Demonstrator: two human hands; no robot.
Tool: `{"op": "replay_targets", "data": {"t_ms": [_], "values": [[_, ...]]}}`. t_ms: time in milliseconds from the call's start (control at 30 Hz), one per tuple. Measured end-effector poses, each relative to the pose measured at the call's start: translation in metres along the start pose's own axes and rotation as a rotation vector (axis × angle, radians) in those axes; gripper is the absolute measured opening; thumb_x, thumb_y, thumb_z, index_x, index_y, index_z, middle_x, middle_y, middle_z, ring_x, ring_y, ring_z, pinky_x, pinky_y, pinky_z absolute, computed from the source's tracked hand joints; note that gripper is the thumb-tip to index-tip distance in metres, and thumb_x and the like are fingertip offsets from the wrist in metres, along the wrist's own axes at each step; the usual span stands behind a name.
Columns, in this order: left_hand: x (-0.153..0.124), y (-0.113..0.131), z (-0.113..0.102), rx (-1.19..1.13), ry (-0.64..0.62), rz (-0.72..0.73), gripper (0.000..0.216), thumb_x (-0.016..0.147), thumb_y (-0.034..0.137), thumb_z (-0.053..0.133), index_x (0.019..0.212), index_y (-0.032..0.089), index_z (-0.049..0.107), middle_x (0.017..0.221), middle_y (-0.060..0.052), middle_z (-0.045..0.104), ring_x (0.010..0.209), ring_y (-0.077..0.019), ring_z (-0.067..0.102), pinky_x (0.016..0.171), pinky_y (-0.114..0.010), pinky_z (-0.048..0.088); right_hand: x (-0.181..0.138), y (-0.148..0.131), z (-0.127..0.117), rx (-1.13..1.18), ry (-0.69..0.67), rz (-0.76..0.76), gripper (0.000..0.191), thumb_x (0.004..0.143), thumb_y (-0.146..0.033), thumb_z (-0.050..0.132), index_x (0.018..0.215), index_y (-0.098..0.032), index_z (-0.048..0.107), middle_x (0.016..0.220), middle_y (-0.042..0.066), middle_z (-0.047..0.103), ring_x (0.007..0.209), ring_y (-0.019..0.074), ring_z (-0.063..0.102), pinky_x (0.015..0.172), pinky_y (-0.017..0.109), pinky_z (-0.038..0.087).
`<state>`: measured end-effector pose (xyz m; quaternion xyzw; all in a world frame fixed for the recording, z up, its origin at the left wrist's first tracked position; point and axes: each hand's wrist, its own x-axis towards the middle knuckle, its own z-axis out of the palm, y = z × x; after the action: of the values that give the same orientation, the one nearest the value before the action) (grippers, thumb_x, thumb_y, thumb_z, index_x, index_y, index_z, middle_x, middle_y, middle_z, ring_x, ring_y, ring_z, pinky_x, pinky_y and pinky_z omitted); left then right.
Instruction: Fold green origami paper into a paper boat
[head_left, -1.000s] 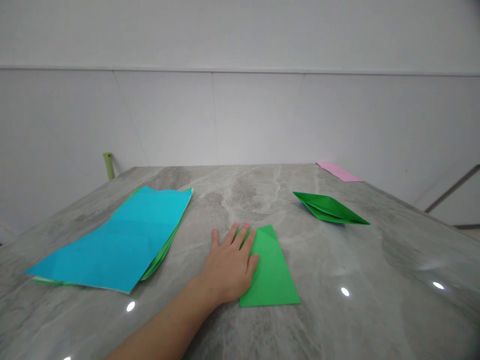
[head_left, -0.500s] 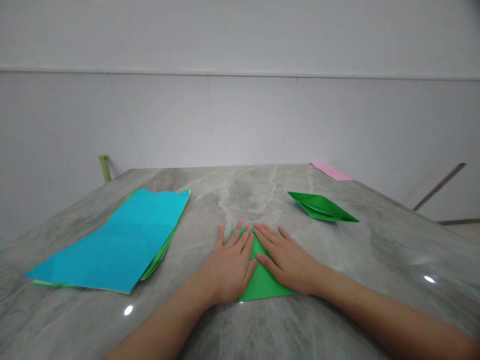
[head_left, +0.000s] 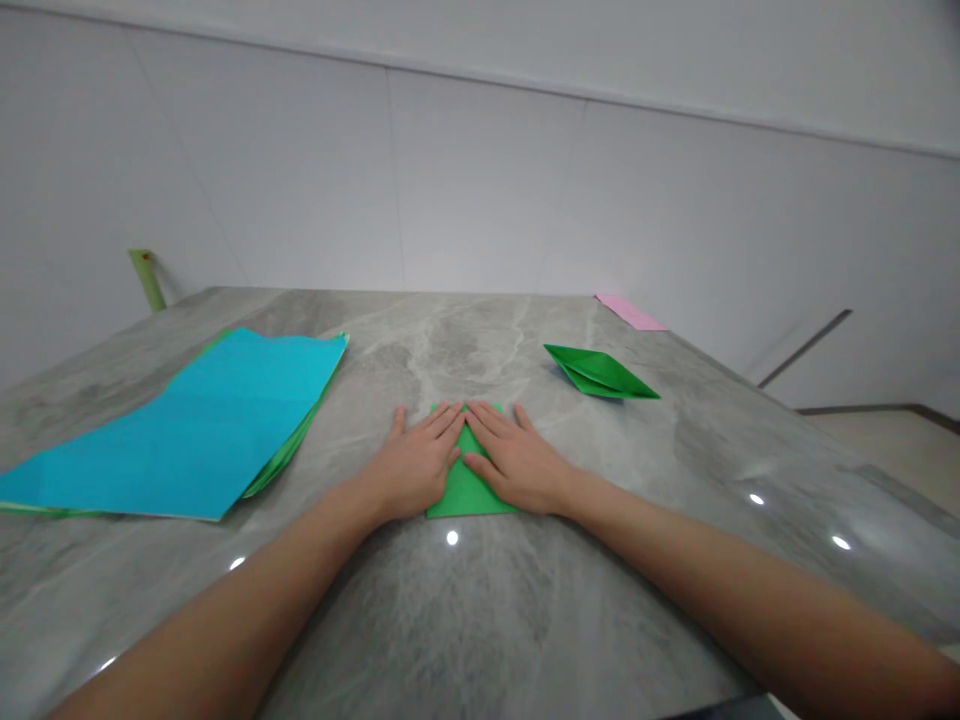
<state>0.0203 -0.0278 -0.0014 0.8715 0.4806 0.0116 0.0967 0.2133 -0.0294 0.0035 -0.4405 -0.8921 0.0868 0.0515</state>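
A folded green paper (head_left: 466, 492) lies flat on the grey marble table (head_left: 525, 600), near its middle. My left hand (head_left: 416, 462) rests palm down on the paper's left side, fingers stretched out. My right hand (head_left: 514, 460) lies flat on its right side, fingers also extended. The fingertips of both hands nearly meet at the paper's far edge. Most of the paper is hidden under the hands.
A stack of sheets with a blue sheet (head_left: 187, 425) on top lies at the left. A folded green paper boat shape (head_left: 600, 372) sits at the right rear. A pink sheet (head_left: 630, 312) lies at the far right corner. White walls surround the table.
My right hand came in and settled on the green paper beside the left hand. The view has tilted down and shifted, so everything sits higher and further left in the picture.
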Motion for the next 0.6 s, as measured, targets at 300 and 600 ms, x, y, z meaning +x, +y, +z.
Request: {"op": "replay_targets", "data": {"t_ms": [300,600], "values": [[0.003,0.014,0.004,0.155,0.009,0.054,0.062,0.097,0.023,0.022,0.153,-0.004,0.023,0.163,-0.020,0.016,0.152,-0.0310,0.011,0.120,-0.058,0.012,0.005,0.008,0.010,-0.031,-0.008,0.035,0.065,0.101,-0.043,0.023,0.156,-0.008,0.022,0.164,0.012,0.019,0.151,0.0308,0.018,0.118,0.065,0.016],[0.006,0.020,0.006,0.174,0.021,0.024,0.065,0.100,0.033,0.016,0.154,-0.003,0.021,0.163,-0.020,0.013,0.152,-0.0323,0.013,0.119,-0.062,0.014,0.008,0.006,0.010,-0.061,0.000,0.095,0.064,0.099,-0.037,0.022,0.156,-0.007,0.023,0.164,0.012,0.019,0.151,0.0280,0.020,0.120,0.060,0.018]]}}
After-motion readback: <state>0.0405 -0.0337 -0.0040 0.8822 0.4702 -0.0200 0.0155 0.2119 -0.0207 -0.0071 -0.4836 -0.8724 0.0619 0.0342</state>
